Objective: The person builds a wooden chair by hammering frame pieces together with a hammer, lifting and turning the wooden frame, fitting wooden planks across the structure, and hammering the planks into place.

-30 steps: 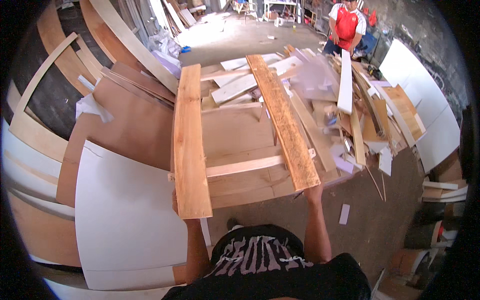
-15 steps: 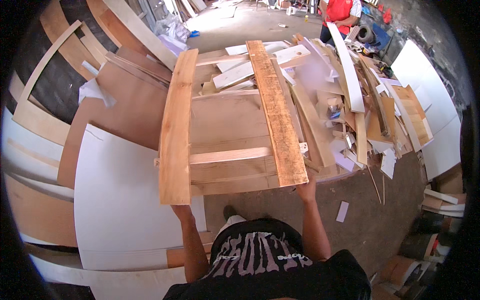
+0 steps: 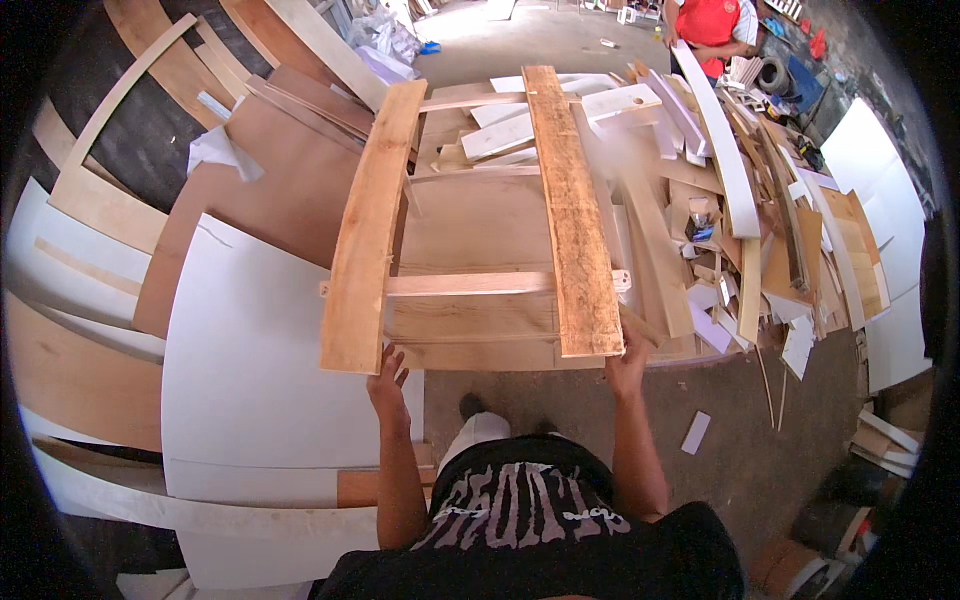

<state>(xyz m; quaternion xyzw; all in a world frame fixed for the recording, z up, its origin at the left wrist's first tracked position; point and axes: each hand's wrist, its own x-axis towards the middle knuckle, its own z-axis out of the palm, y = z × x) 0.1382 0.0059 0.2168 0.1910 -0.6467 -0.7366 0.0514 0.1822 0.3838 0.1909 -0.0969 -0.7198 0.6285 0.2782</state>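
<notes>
In the head view, we see the left board (image 3: pixel 372 222) and right board (image 3: pixel 575 210) lying across a crossbar (image 3: pixel 470 285). Our left hand (image 3: pixel 388 388) has its fingers spread at the left board's near end; our right hand (image 3: pixel 626 372) is at the right board's near end, but we cannot tell whether its partly hidden fingers grip. Uneven force could skew or drop either board

Grey-brown floor (image 3: pixel 745 440) extends beside the right hand (image 3: pixel 627 368), brightly lit far ahead; dark wall (image 3: pixel 862 50) stands farther right.
</notes>
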